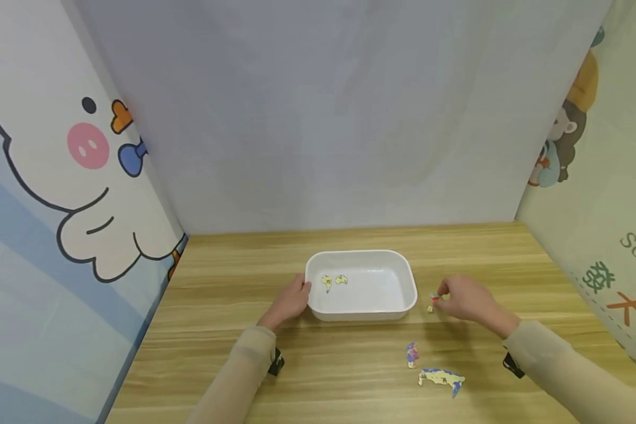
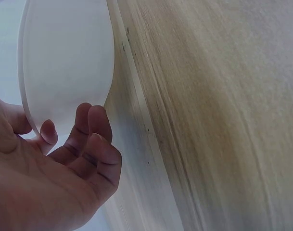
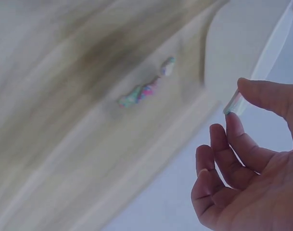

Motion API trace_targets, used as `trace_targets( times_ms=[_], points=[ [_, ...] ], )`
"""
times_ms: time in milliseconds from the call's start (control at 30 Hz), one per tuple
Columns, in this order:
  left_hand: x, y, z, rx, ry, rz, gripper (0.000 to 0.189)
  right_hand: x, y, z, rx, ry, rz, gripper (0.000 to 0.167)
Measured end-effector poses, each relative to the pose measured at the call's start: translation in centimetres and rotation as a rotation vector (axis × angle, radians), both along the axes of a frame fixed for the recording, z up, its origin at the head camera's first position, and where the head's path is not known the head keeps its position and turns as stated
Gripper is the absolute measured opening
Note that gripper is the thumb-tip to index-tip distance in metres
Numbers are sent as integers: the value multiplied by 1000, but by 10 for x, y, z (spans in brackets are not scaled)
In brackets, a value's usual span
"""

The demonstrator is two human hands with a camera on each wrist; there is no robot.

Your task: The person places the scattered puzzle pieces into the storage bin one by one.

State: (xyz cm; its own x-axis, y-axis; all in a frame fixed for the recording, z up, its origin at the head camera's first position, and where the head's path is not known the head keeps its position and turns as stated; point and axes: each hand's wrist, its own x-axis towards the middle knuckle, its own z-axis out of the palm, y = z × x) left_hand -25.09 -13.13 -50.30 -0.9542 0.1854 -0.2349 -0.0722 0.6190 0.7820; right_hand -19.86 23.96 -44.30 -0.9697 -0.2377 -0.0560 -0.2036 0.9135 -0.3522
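Note:
A white rectangular tray [image 1: 360,314] stands on the wooden table, with two small yellowish puzzle pieces [image 1: 341,280] at its left inside. My left hand [image 1: 290,301] grips the tray's left rim between thumb and fingers; in the left wrist view the other fingers curl beside the outer wall. Just right of the tray, my right hand [image 1: 467,300] pinches a small flat puzzle piece [image 3: 233,103] between thumb and index finger. A tiny yellowish piece [image 1: 430,309] shows right under those fingertips in the head view.
Nearer the front edge lie a purple-and-red joined strip of puzzle pieces [image 1: 412,355] and a longer yellow-and-blue one [image 1: 441,377]. A grey curtain [image 1: 339,118] hangs behind the table. Printed cartoon cloths [image 1: 37,194] stand at the left and right sides.

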Motion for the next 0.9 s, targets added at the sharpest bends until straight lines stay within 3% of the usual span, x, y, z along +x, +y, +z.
trace_targets(
  times_ms=[200,500,900],
  points=[
    [0,-1,-1,-7,22,-5,39,-9,-11,14,-66,-20,-6,28],
    [-1,-1,-1,-8,36,-15,38,-21,-29,26,-6,82,33,25],
    [-2,-2,-4,-8,46,-16,38,-50,-64,32,58,-31,44,19]
  ],
)
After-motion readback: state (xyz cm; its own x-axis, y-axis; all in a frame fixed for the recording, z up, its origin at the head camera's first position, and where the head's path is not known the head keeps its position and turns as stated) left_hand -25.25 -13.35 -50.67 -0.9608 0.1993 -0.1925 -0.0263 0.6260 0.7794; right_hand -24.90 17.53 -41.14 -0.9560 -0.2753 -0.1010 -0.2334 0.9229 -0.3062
